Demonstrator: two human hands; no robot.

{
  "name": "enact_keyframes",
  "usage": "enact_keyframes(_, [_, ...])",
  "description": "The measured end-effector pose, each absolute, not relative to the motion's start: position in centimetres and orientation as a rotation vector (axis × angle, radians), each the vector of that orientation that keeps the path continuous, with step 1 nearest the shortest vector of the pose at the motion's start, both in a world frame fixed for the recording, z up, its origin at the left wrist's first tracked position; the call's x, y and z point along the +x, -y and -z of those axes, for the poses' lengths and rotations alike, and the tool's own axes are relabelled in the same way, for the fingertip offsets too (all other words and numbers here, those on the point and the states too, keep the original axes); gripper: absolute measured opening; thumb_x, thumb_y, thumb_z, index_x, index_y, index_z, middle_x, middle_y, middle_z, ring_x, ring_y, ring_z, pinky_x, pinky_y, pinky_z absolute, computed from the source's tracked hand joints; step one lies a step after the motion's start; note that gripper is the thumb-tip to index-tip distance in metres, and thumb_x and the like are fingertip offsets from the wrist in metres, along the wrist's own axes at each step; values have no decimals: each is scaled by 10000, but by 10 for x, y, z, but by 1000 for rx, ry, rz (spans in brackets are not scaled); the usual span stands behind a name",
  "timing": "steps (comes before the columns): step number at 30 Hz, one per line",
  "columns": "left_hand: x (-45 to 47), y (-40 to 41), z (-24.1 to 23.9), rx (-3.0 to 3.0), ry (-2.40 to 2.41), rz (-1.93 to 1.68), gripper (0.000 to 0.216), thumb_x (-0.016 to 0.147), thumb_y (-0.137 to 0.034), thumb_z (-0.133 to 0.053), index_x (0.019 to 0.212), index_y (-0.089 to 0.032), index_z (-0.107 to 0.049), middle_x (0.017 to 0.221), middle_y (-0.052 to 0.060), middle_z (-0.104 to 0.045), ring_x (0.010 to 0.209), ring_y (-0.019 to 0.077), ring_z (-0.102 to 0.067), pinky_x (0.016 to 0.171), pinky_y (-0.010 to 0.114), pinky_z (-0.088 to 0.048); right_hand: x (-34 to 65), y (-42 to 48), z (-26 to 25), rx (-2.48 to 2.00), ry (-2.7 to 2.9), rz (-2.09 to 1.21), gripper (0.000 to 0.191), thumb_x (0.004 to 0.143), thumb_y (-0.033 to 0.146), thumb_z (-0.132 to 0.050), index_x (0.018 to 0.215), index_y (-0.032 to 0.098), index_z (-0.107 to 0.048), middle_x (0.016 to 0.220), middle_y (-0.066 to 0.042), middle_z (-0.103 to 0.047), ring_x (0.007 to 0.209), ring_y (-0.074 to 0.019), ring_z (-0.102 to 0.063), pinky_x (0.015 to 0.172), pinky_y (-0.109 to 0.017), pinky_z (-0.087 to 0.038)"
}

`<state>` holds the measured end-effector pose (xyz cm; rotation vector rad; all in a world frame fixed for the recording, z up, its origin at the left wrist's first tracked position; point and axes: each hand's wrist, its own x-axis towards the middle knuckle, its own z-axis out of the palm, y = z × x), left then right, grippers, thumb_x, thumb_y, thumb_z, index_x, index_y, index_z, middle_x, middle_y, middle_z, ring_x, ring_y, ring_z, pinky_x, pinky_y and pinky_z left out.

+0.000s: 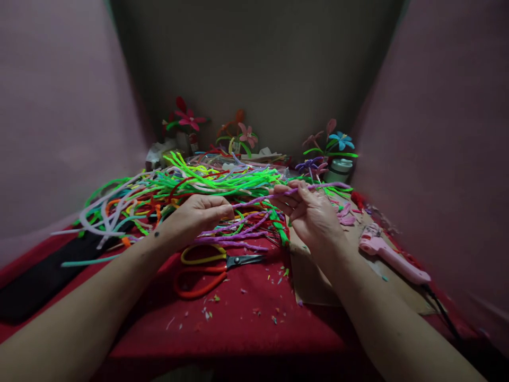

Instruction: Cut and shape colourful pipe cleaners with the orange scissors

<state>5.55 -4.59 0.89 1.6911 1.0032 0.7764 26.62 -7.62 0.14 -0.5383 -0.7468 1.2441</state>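
A purple pipe cleaner (pixel 254 201) stretches between my two hands, above the table. My left hand (pixel 209 209) is closed on its left end in a pinch. My right hand (pixel 308 209) pinches it between thumb and fingers farther along, and its free end sticks out to the right. Below my hands lie several more purple pipe cleaners (pixel 246 245). Scissors (pixel 214 265) with one yellow and one red handle rest on the red cloth, blades pointing right. A green braided-looking piece (pixel 279 228) lies between my hands, farther down.
Behind my hands is a heap of green pipe cleaners (pixel 238 183). A pink glue gun (pixel 392 257) with a black cord lies on cardboard (pixel 318 284) at right. Pipe-cleaner flowers (pixel 341 140) and a pale green jar (pixel 339 171) stand at the back. A black flat item (pixel 40 284) lies left.
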Motion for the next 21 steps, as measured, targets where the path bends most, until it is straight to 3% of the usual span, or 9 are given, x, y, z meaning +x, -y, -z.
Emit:
enact_keyframes(7, [51,42,-5,1317,-792,-699,147,733,-235,-608,677,-99,-601,432,-69,-286,379,18,-190,373,165,-129,268,83,-8,-578,739,-1211,162,870,208,-475,770,163,-593,503,-13,-657,626,-181,-687,782,-375,-517])
enact_keyframes(12, [49,43,-5,1337,-688,-692,166,773,-259,-587,730,-101,-614,464,-62,-316,397,15,-221,380,151,-165,269,84,-10,-516,821,-1201,137,866,280,-490,875,188,-592,602,-15,-687,692,-187,-686,761,-395,-528])
enact_keyframes(16, [50,47,-8,1435,-731,-686,168,784,-291,-585,796,-125,-608,524,-46,-394,426,22,-294,380,133,-205,268,85,-9,-532,872,-1198,130,852,263,-504,867,170,-594,702,-52,-707,770,-200,-680,778,-416,-525])
enact_keyframes(21, [49,50,-14,1638,-832,-594,210,816,-342,-540,807,-139,-595,536,-29,-505,450,47,-412,420,145,-322,274,84,-7,-619,864,-1134,135,846,232,-500,844,153,-609,721,-67,-705,726,-182,-675,701,-361,-550])
